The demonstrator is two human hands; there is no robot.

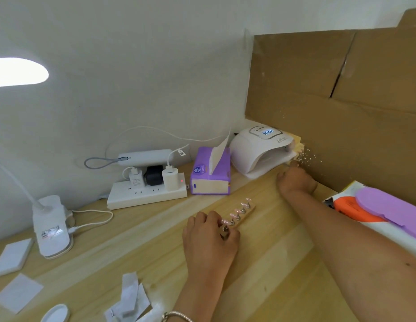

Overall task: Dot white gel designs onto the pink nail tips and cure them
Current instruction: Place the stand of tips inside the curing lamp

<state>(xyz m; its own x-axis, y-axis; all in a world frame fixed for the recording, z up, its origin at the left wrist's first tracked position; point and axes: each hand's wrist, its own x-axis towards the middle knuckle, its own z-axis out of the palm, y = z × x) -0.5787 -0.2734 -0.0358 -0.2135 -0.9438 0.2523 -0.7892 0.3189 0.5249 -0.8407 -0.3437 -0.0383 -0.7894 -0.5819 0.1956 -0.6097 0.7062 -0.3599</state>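
The left hand [210,233], fingers curled, pinches the near end of a wooden holder [246,216] in the middle of the table. The holder carries a row of pink nail tips [233,215] on small stands. The right hand [295,181] reaches to the mouth of the white curing lamp [260,149] at the table's back right corner; whether it holds anything cannot be told. Risk: tilting the holder could smear uncured gel. Any white dots are too small to make out.

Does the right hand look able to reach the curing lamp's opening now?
Likely yes: the right hand sits beside the mouth of the curing lamp, nothing between them; the left hand grips the tip holder well clear.
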